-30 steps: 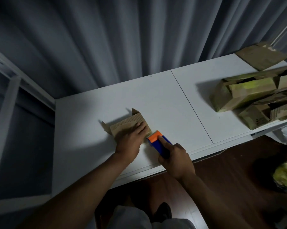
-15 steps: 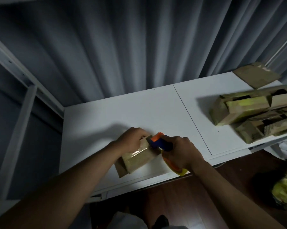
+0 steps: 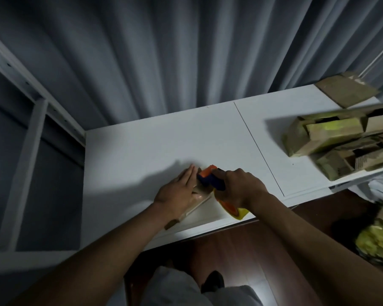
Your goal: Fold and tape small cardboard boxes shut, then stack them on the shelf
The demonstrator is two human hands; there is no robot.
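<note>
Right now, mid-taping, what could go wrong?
The left hand lies flat on the small brown cardboard box, fingers beside the orange-and-blue tape dispenser that the right hand grips: its cutter may nick them. The box sits near the white shelf's front edge and could slide off.

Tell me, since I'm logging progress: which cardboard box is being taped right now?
The small box at the table's front edge, pressed flat by the left hand, with the right hand holding the tape dispenser on it. The pile of boxes at right lies untouched.

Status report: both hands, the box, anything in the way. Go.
Left hand flat on small box. Right hand grips tape dispenser on box top. Nothing in the way; box pile far right.
</note>
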